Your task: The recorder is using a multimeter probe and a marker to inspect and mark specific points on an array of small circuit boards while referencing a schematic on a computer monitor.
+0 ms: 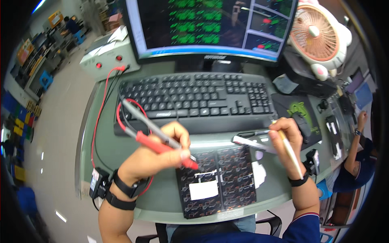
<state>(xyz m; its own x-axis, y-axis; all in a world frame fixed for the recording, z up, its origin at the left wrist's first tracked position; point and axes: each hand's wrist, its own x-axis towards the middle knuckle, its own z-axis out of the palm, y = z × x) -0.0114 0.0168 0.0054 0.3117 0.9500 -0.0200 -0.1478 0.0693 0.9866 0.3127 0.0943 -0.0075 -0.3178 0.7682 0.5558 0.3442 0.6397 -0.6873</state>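
My left hand is closed around a red test probe and a slim grey probe-like rod, held side by side. Their tips point over a black circuit board panel at the front of the desk. A blank white label lies on the panel's left half. To the right, my right hand pinches a thin pale stick, like a pen or brush, slanting down toward my wrist. Beside that hand lie a white marker and a dark pen.
Behind my hands is a black keyboard below a monitor. A grey box with red sockets feeds a red cable. At right are a mouse, mouse pad and fan; another person's arm rests farther right.
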